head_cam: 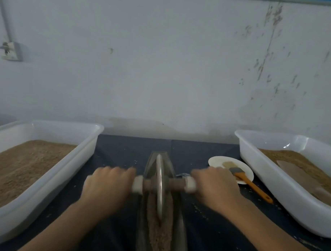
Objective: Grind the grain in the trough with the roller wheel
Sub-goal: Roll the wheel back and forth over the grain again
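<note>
The trough (161, 236), a long narrow metal channel, runs from the near edge of the tabletop (122, 154) toward the far edge, along the centre line. Brown grain (160, 238) fills its near section. The roller wheel (159, 185), a thin metal disc, stands upright on edge in the trough with its lower rim in the grain. A wooden axle (175, 184) passes through the disc centre, with a pale wrapped grip at each end.

The left hand (107, 185) is curled over the left grip and grasps it. The right hand (215, 187) is curled over the right grip and grasps it. Both hands are motion-blurred.

Along the left edge sits a white plastic tub (81, 160) holding brown grain. Along the right edge sits a second white tub (253, 166) holding grain and a flat scoop (300, 177). Between the trough and the right-hand tub lies a white plate (219, 161) carrying a brush (252, 184) with an orange handle. Loose kernels are scattered on the dark cloth covering the tabletop.
</note>
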The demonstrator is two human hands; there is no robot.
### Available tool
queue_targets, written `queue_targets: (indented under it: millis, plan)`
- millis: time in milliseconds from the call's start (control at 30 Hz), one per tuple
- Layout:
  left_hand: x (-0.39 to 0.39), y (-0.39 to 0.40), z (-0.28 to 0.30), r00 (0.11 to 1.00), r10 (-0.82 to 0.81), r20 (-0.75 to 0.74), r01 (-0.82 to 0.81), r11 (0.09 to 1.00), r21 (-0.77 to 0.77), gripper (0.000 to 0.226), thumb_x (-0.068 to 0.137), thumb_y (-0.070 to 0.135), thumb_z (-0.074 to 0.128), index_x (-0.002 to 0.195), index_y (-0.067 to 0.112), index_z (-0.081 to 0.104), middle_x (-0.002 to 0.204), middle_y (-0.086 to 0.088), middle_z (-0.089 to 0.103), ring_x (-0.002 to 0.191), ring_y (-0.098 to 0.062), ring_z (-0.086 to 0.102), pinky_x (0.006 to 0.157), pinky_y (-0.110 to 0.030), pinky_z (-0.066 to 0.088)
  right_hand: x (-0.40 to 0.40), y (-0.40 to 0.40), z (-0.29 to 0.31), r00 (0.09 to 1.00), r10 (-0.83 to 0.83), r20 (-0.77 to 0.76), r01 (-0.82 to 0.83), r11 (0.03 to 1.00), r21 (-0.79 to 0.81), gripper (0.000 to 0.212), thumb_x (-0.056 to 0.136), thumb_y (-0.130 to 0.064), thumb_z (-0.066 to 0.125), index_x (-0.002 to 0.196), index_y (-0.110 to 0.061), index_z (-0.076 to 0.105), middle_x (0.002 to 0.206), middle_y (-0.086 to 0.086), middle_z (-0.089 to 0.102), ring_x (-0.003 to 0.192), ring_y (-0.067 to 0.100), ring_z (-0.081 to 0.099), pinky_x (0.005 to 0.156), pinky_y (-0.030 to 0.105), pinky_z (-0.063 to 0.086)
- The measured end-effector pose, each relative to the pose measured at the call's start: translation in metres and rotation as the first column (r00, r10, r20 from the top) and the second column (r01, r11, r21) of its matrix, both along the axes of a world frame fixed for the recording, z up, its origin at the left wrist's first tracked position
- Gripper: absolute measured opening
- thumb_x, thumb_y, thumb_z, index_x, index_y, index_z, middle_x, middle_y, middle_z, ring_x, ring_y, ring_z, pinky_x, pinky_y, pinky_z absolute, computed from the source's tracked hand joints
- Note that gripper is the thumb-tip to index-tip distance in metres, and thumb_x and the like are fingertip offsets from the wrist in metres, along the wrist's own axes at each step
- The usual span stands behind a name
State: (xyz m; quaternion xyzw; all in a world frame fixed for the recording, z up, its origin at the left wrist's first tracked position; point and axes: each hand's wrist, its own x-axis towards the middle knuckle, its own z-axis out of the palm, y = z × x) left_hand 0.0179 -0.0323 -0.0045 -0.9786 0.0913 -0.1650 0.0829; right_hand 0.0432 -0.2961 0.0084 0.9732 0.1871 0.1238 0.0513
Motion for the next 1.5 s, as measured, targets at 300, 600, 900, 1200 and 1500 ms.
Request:
queue_targets:
  millis: [300, 600, 900, 1200, 1500]
  plan:
    - [0.031, -0.013, 0.015, 0.996, -0.011, 0.085, 0.001, 0.993, 0.118, 0.019, 0.086, 0.039, 0.056, 0.091, 0.031, 0.04, 0.09, 0.009, 0.06, 0.077, -0.016, 0.057, 0.062, -0.03, 0.031, 0.025, -0.002, -0.019, 0.998, -0.061, 0.011, 0.059, 0.993, 0.098, 0.019, 0.082, -0.046, 0.055, 0.079, -0.03, 0.045, 0.086, -0.001, 0.065, 0.081, 0.025, 0.061, 0.064, 0.033, 0.041]
    - [-0.064, -0.001, 0.011, 0.969, -0.032, -0.244, 0.016, 0.998, -0.065, 0.034, 0.081, 0.059, 0.055, 0.1, 0.051, 0.028, 0.097, 0.025, 0.05, 0.093, 0.003, 0.051, 0.077, -0.023, 0.036, -0.068, -0.014, 0.009, 0.992, 0.089, -0.084, -0.097, 0.99, -0.101, 0.028, 0.085, -0.041, 0.058, 0.105, -0.03, 0.043, 0.099, -0.004, 0.057, 0.087, 0.02, 0.057, 0.069, 0.031, 0.041]
    - [0.058, -0.007, 0.007, 0.994, 0.067, 0.082, -0.064, 0.997, -0.041, 0.019, 0.085, 0.044, 0.053, 0.083, 0.032, 0.038, 0.074, 0.01, 0.047, 0.062, -0.014, 0.039, 0.059, -0.03, 0.032, 0.056, 0.014, 0.004, 0.994, -0.011, 0.107, 0.017, 0.998, -0.053, 0.018, 0.082, -0.042, 0.061, 0.092, -0.027, 0.057, 0.091, 0.002, 0.066, 0.08, 0.027, 0.061, 0.063, 0.034, 0.04]
    - [-0.049, -0.004, 0.003, 0.979, -0.173, 0.108, 0.169, 0.985, 0.043, 0.045, 0.064, 0.039, 0.077, 0.084, 0.033, 0.037, 0.073, 0.011, 0.056, 0.06, -0.012, 0.056, 0.048, -0.026, 0.02, -0.036, -0.018, 0.002, 0.993, 0.1, -0.056, -0.101, 0.995, -0.024, 0.021, 0.079, -0.052, 0.056, 0.084, -0.035, 0.046, 0.077, -0.008, 0.06, 0.072, 0.013, 0.059, 0.065, 0.036, 0.049]
    - [-0.035, -0.007, -0.002, 0.998, 0.004, 0.059, -0.006, 1.0, 0.027, 0.039, 0.081, 0.043, 0.061, 0.084, 0.034, 0.023, 0.075, 0.011, 0.047, 0.063, -0.012, 0.048, 0.054, -0.03, 0.023, -0.026, -0.008, 0.0, 0.999, 0.019, 0.033, -0.015, 0.994, -0.105, 0.029, 0.078, -0.056, 0.058, 0.081, -0.036, 0.037, 0.081, -0.009, 0.061, 0.071, 0.011, 0.055, 0.057, 0.03, 0.039]
